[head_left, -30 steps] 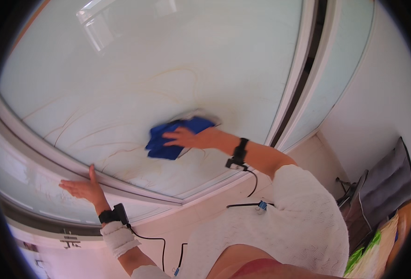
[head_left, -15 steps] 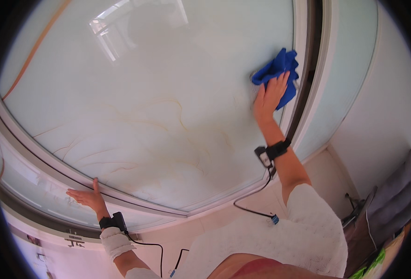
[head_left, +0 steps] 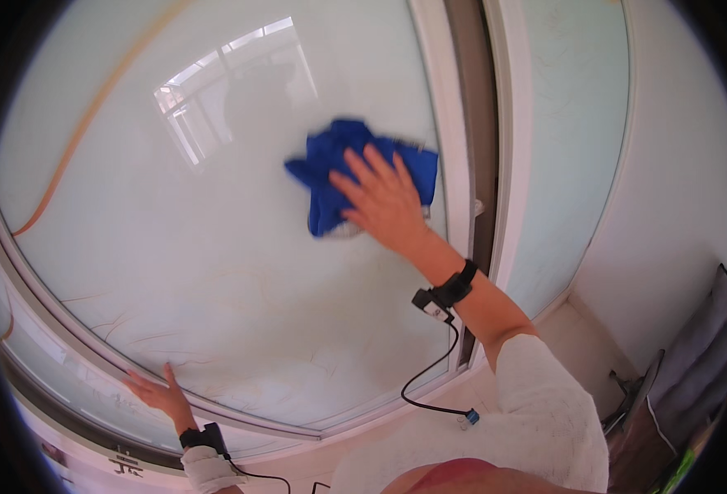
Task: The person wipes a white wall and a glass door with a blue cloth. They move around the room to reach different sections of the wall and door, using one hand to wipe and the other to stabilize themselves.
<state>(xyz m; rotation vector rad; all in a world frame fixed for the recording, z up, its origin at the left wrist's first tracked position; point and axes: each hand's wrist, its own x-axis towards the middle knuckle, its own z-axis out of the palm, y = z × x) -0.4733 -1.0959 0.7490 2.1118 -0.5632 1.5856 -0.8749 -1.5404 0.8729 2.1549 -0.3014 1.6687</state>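
Note:
A bright blue cloth [head_left: 326, 185] lies bunched against a large glossy pale panel [head_left: 240, 288] with faint orange and brown line patterns. My right hand [head_left: 384, 202] holds the cloth to the panel under its palm, fingers spread over it, near the panel's right side. At the lower left, my left hand [head_left: 164, 397] is open, with its fingers apart and thumb pointing up. It rests at the panel's pale frame [head_left: 240, 418] and holds nothing. Both wrists carry black straps with small devices and cables.
Right of the panel run a dark vertical gap [head_left: 480, 140] and a narrower pale green panel [head_left: 573, 132]. A white wall [head_left: 668, 189] stands beyond. Dark grey fabric [head_left: 692, 370] hangs at the far right. A black cable [head_left: 417, 403] loops from my right wrist device.
My right hand and the blue cloth have moved left across the panel, away from its right frame. My left hand stays at the lower frame. The view has shifted right.

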